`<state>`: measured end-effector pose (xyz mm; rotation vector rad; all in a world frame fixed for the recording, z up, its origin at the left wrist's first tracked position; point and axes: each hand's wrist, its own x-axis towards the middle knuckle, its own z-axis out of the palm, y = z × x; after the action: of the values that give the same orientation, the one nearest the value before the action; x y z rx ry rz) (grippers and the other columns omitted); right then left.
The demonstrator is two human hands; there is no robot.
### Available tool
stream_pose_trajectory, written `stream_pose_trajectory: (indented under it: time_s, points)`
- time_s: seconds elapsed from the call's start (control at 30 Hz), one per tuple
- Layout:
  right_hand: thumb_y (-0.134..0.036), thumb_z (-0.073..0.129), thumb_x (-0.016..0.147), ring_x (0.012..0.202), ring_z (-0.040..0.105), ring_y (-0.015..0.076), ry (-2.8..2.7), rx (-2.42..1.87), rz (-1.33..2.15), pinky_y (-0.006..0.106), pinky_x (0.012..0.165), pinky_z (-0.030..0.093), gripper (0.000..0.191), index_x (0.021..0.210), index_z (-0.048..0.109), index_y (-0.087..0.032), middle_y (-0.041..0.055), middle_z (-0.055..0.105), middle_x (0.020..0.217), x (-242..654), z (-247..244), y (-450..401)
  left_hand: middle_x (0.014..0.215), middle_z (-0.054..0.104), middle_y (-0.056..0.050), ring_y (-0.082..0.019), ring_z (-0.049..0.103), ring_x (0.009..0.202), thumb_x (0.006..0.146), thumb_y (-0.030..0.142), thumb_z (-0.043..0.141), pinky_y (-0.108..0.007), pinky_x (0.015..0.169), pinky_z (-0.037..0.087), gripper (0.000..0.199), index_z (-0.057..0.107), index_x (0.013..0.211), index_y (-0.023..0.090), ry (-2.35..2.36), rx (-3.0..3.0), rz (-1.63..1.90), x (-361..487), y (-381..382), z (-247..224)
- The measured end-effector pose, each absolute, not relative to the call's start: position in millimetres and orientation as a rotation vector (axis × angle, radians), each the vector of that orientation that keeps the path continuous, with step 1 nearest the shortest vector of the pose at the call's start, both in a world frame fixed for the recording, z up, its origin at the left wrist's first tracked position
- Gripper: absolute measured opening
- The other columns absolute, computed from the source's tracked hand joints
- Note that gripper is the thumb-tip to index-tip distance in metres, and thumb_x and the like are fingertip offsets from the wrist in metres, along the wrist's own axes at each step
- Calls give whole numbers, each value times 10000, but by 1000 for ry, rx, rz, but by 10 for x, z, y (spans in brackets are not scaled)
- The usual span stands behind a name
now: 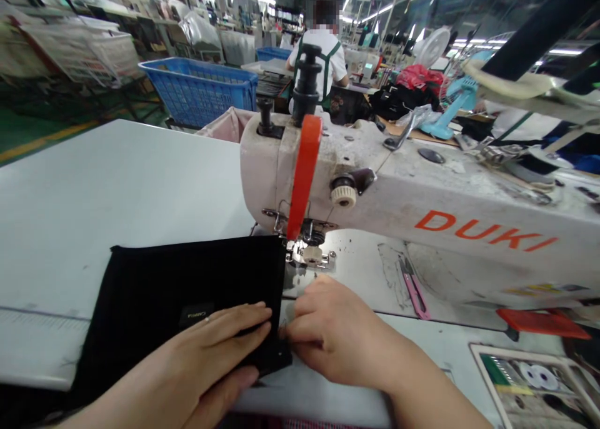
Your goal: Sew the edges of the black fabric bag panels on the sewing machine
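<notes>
A black fabric piece [154, 291] with a small label [194, 314] lies on the sewing table, its right edge by the presser foot [310, 254] of the sewing machine [375, 185]. My left hand [220, 341] rests flat on the fabric near that edge, fingers stretched out. My right hand [332, 332] is closed at the fabric's lower right edge, with thumb and fingertips together. What the right fingertips pinch, apparently the edge, is mostly hidden.
Pink thread snips [415, 291] lie on the machine bed to the right. A tray with bobbins [539, 376] sits at lower right. Behind the table stand a blue basket [201, 85] and a light-blue fan [452, 107]. A person [328, 60] sits ahead, back turned.
</notes>
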<state>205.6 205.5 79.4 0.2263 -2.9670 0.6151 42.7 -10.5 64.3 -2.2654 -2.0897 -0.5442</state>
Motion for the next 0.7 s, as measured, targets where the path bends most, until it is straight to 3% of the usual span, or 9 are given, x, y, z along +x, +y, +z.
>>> stream_pose_trajectory:
  time_s: [0.13,0.3,0.37,0.53,0.7]
  points:
    - [-126,674,858,744,654,168,-2953,235,712,330,750,478,177,754,736,-256,-54,687,708,2063,830,2040,1542,578,-34,-231,637,1338,1041,360,530,-312,1092,573,486,559,1510,235,-2025,-2215,-574,576,-193,506]
    - [-106,550,962,1080,690,194,-2814,121,742,351,987,529,243,1016,768,-199,48,761,1190,2060,778,2045,1503,617,-26,-204,638,1325,1055,335,512,-269,1176,484,422,633,1429,182,-1883,-2198,-464,544,-108,553]
    - [-110,527,985,1140,688,202,-2794,132,723,373,1050,515,264,1068,763,-193,52,755,1248,2052,720,2044,1481,636,-33,-208,646,1309,1055,335,526,-274,1159,503,417,639,1419,166,-1834,-2203,-406,504,-73,578]
    - [-106,543,974,1104,691,204,-2794,102,733,373,1033,526,250,1040,765,-201,46,768,1206,2034,693,2079,1401,688,-58,-228,674,1259,1093,330,461,-343,1056,604,389,652,1378,148,-1819,-2211,-427,430,23,593]
    - [-55,610,913,929,664,184,-2839,15,820,324,881,527,269,990,799,-230,18,746,971,2057,833,2177,1352,704,-29,-203,674,1243,1074,401,531,-332,1068,596,354,642,1353,215,-2008,-2208,-577,364,53,581]
